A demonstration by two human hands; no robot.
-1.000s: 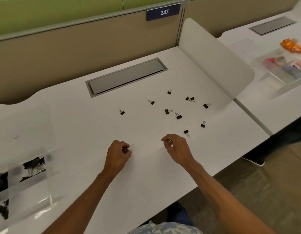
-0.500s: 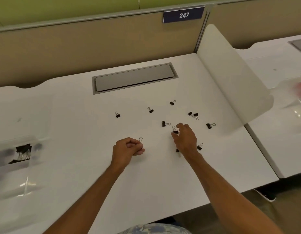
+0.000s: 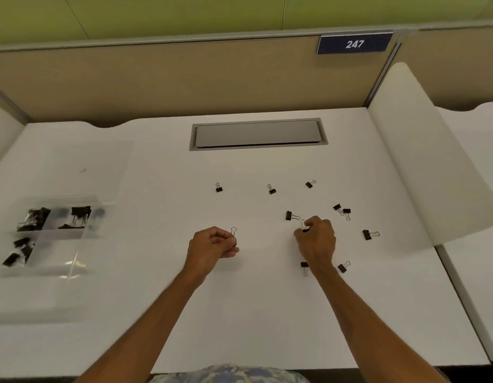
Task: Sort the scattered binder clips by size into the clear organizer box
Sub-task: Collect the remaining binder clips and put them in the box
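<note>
Several small black binder clips lie scattered on the white desk, among them one just left of my right hand and one to its right. My right hand pinches a small clip between thumb and fingers. My left hand is closed on another small clip whose wire loop sticks up from the fist. The clear organizer box sits at the far left, with black clips in several compartments.
A grey cable hatch is set into the desk behind the clips. A white curved divider rises at the desk's right side. A tan partition with a "247" sign stands at the back.
My right hand reached forward from the desk's front area to the clip near the middle and closed on it. My left hand kept its clip. The view swung left, showing more of the organizer.
</note>
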